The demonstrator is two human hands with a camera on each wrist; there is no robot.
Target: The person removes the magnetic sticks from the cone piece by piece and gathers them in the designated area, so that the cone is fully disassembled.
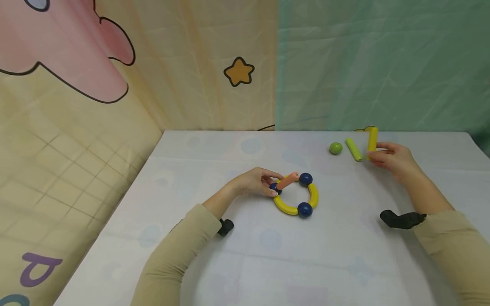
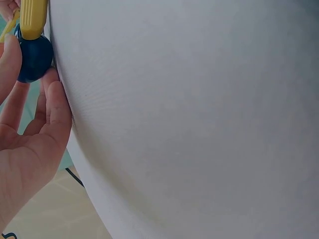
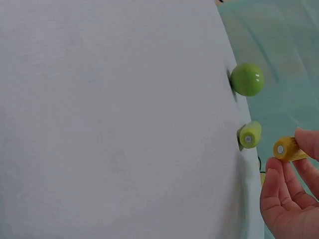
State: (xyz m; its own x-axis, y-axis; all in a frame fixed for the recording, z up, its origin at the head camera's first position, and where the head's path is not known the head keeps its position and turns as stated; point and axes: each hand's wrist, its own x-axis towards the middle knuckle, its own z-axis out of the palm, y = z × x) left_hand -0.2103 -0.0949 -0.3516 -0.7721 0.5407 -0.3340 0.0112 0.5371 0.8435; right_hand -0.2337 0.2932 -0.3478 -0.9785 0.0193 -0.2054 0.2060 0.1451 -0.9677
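On the table lies a ring of curved yellow rods (image 1: 285, 207) joined by three dark blue balls (image 1: 305, 210). My left hand (image 1: 256, 182) pinches the ring's left blue ball (image 2: 35, 59) between thumb and fingers. From that ball an orange rod (image 1: 288, 180) rises at a slant, up and to the right. At the far right, my right hand (image 1: 396, 159) holds a straight yellow rod (image 1: 373, 140) nearly upright by its lower part. A round metallic spot shows in the end of this rod in the right wrist view, with thumb and fingertips around its side.
Left of my right hand, a light green rod (image 1: 353, 149) lies on the white table (image 1: 260, 272), with a green ball (image 1: 335, 148) beside it. Printed curtains (image 1: 344, 63) hang behind the table's back edge. Black wrist pieces (image 1: 402, 219) stick out from both sleeves.
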